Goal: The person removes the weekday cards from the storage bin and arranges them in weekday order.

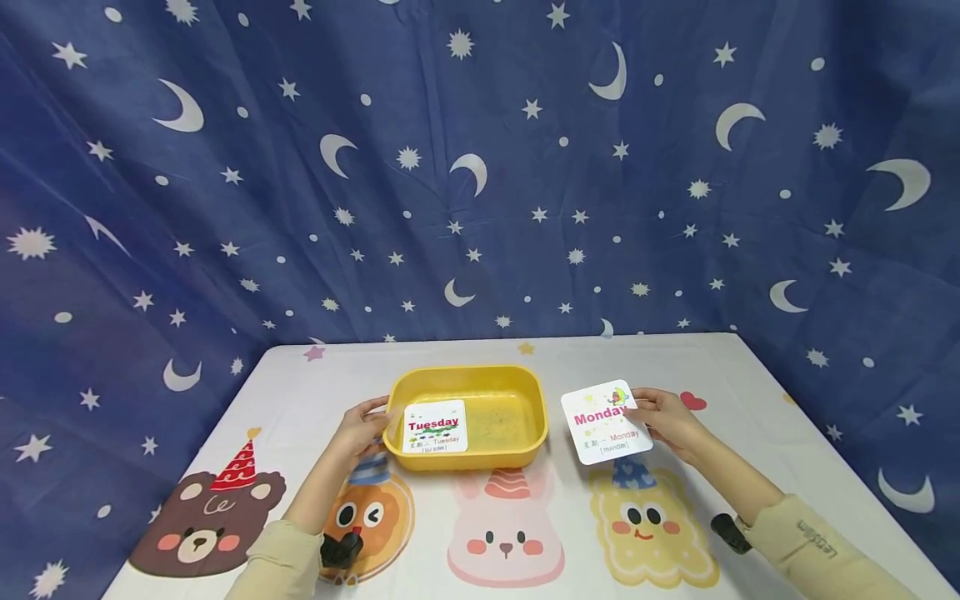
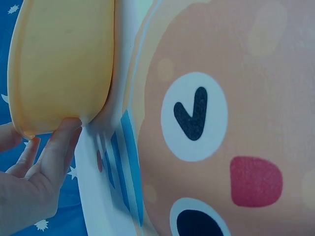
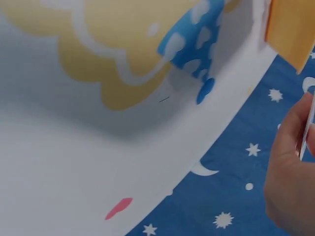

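Left fingers grip the yellow tray toward the far edge of the desk; right fingers pinch the Monday card nearer the right edge, which could slip if that half-hidden pinch is, perhaps, light.

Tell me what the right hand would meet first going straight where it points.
Probably the yellow tray, with the Monday card in the right hand leading, though height is unclear and it might pass over.
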Action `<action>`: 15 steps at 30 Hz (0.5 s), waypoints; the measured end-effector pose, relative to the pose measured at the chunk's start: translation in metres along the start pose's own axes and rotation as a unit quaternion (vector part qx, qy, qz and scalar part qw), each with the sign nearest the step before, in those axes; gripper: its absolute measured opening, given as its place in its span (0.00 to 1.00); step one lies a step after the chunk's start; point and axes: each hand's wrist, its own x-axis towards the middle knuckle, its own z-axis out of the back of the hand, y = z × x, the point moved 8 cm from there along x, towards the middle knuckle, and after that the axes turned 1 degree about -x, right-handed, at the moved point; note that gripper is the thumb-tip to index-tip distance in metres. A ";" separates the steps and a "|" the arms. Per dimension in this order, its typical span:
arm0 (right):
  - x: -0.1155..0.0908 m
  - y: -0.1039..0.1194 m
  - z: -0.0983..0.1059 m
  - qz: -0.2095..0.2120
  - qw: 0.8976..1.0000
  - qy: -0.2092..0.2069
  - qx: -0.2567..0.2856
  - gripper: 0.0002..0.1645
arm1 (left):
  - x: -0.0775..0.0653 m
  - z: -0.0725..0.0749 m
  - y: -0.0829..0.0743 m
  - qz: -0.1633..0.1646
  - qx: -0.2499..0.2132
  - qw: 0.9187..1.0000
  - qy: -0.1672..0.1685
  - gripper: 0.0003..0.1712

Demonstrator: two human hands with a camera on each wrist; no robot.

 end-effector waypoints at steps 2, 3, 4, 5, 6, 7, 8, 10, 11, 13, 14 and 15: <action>0.001 -0.003 0.005 0.002 1.000 -0.017 -0.013 0.28 | -0.001 -0.001 0.000 0.000 0.000 1.000 0.000 0.27; 0.003 -0.005 0.007 0.003 0.999 -0.026 -0.021 0.28 | -0.001 -0.002 0.001 0.000 0.000 1.000 0.002 0.27; 0.004 -0.005 0.009 0.006 0.999 -0.034 -0.030 0.27 | -0.002 -0.002 0.001 0.000 -0.001 1.000 0.002 0.27; 0.006 -0.006 0.011 0.007 0.998 -0.043 -0.038 0.27 | -0.002 -0.002 0.001 -0.001 0.000 1.000 0.004 0.27; 0.009 -0.007 0.012 0.006 0.998 -0.050 -0.044 0.27 | -0.003 -0.002 0.001 -0.001 -0.001 1.000 0.004 0.27; 0.011 -0.008 0.013 0.005 0.997 -0.057 -0.049 0.27 | -0.003 -0.002 0.001 -0.001 -0.002 1.000 0.004 0.27; 0.014 -0.009 0.014 0.003 0.997 -0.062 -0.054 0.27 | -0.003 -0.002 0.001 -0.002 -0.002 1.000 0.003 0.27; 0.020 -0.010 0.013 0.000 0.996 -0.064 -0.061 0.30 | -0.003 -0.002 0.001 -0.004 -0.002 1.000 0.003 0.27; 0.024 -0.010 0.012 -0.005 0.996 -0.065 -0.062 0.32 | -0.003 -0.001 0.000 -0.004 -0.002 1.000 0.003 0.27; 0.031 -0.010 0.011 -0.013 0.996 -0.070 -0.058 0.35 | -0.002 -0.001 -0.001 -0.007 -0.004 1.000 0.005 0.27; 0.034 -0.011 0.011 -0.018 0.996 -0.072 -0.055 0.36 | -0.002 -0.001 -0.001 -0.008 -0.004 1.000 0.006 0.27; 0.037 -0.011 0.010 -0.021 0.996 -0.075 -0.052 0.37 | -0.002 -0.002 0.000 -0.008 -0.004 1.000 0.008 0.27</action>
